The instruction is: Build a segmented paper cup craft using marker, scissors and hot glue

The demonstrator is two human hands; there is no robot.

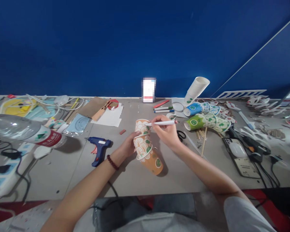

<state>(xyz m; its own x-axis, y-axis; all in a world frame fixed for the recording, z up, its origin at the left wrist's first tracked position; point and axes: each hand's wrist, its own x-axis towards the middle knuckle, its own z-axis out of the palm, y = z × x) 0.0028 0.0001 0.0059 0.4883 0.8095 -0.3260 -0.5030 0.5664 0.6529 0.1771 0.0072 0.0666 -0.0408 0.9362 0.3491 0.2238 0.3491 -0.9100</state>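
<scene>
My left hand grips a stack of orange-patterned paper cups from its left side. The cups are joined in a bent chain, the lowest one solid orange with a green round mark. In my right hand is a white marker with a red end, held like a pen. Its tip is at the upper cup near the rim; whether it touches, I cannot tell. A small reddish-brown block lies left of the cups. Black scissors are partly hidden behind my right wrist.
A blue glue gun lies to the left, near a water bottle and a power strip. Right of me are green cups, blue cups, a tall white cup stack and a phone. Markers lie behind.
</scene>
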